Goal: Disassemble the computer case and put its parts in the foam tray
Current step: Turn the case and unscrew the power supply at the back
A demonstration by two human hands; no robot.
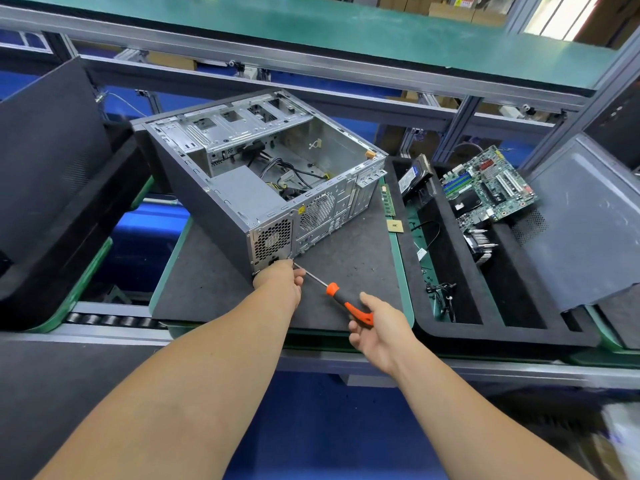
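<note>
The computer case (263, 174) lies on its side with the open face up, on a dark mat (346, 278) in the middle of the bench, its rear panel turned toward the near edge. The left hand (282, 280) rests against the near bottom corner of that rear panel, just below the power supply's vent grille, with its fingers curled around the metal shaft of a screwdriver (341, 299) near the tip. The right hand (379, 327) grips the screwdriver's orange and black handle. The tip sits at the rear panel beside the power supply (247, 194), so the step in hand looks like undoing one of its fixing screws; the screw itself is too small to make out.

Much seems already done. The side panel is off and the main bay of the case is bare metal with only loose cables left inside. In the foam tray (446, 336) toward the right edge of the bench lie a motherboard (491, 183), a finned cooler (479, 244) just nearer than it, a drive (414, 176) at the tray's far end, and small cables in the narrow slot. A memory stick (387, 200) and a processor chip (395, 225) lie on the mat between case and tray, not yet in the tray.

Still left, by my reading: the power supply, the cables, perhaps the drive cage, and moving those two loose parts.
</note>
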